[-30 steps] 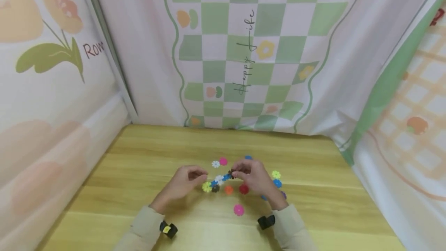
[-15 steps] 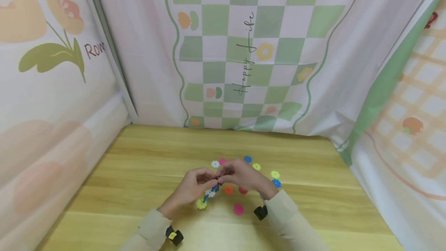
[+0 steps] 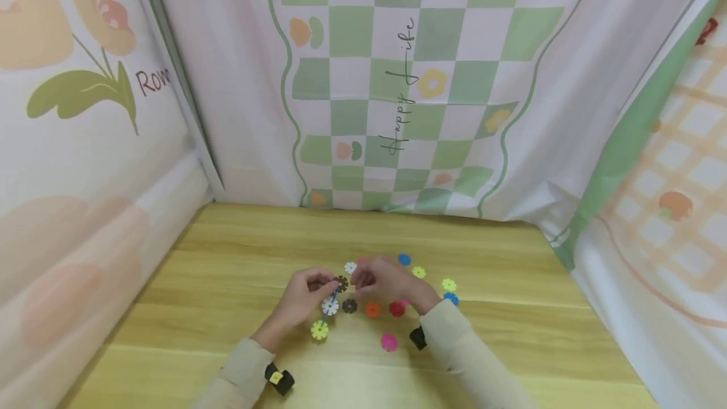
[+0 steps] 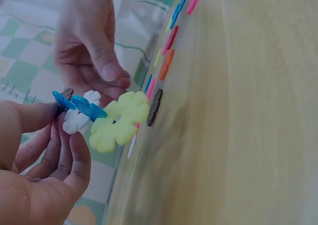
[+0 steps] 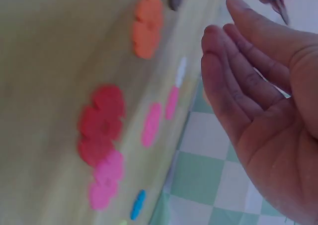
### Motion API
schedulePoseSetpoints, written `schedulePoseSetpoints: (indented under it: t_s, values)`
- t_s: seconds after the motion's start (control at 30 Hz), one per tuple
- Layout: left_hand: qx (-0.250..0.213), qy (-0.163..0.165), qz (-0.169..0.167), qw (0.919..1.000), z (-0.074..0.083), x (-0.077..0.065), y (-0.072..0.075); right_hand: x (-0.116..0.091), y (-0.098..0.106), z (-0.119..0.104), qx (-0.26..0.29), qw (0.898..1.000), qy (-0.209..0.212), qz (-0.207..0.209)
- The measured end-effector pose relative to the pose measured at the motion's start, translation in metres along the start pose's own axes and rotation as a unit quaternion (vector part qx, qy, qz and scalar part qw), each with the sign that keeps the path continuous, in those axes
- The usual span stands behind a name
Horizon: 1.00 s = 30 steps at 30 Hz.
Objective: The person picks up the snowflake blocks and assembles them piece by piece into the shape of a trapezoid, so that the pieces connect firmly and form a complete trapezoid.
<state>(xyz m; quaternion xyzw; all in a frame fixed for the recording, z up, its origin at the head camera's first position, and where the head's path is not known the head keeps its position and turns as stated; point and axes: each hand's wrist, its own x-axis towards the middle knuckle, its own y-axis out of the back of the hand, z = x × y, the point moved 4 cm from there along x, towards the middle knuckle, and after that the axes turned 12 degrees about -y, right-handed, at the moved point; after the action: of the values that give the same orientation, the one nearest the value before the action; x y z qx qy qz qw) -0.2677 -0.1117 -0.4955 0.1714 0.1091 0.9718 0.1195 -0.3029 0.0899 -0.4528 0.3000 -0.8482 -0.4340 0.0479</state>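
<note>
My left hand (image 3: 301, 298) pinches the brown end of a chain of interlocking flower-shaped discs, holding it above the table. Below the brown disc (image 3: 341, 283) come blue discs (image 4: 87, 107), a white disc (image 3: 329, 307) and, at the lower end, a yellow disc (image 3: 319, 331). My right hand (image 3: 386, 279) hovers just to the right of the brown disc, apart from it. In the right wrist view the right hand's fingers (image 5: 243, 81) are loosely bent, with nothing between them and the thumb.
Loose discs lie on the wooden table (image 3: 227, 251): brown (image 3: 349, 306), orange (image 3: 372, 309), red (image 3: 397, 308) and pink (image 3: 389, 342) near the hands, blue (image 3: 404, 259) and yellow (image 3: 449, 284) farther right. A checkered curtain (image 3: 397, 81) hangs behind the table.
The right hand held the chain's brown end, then both hands met there. Now the left hand alone holds it, the right has let go, and the chain hangs more steeply, farther left.
</note>
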Motion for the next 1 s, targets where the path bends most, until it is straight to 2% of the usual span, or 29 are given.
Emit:
schedulePoseSetpoints:
  t_s: [0.13, 0.27, 0.5, 0.6, 0.7, 1.0]
  values:
    - [0.002, 0.007, 0.005, 1.0, -0.001, -0.001, 0.002, 0.002, -0.015, 0.003, -0.019, 1.0, -0.007, -0.004]
    - [0.007, 0.013, 0.01, 0.9998, -0.002, -0.001, 0.002, 0.006, -0.027, 0.003, -0.007, 1.0, -0.014, -0.006]
    - [0.009, 0.019, 0.013, 0.9997, -0.006, 0.0, 0.003, 0.014, -0.035, 0.005, -0.015, 0.999, -0.038, -0.005]
    - [0.011, 0.017, 0.012, 0.9997, -0.007, 0.001, 0.002, 0.015, -0.034, 0.007, -0.003, 0.999, -0.044, -0.011]
    - [0.008, 0.015, 0.011, 0.9998, -0.006, 0.001, 0.0, 0.014, -0.029, 0.012, 0.012, 0.999, -0.041, 0.0]
    - [-0.013, 0.016, 0.017, 0.9996, -0.004, 0.001, -0.005, 0.002, -0.005, 0.019, 0.081, 0.994, -0.009, 0.073]
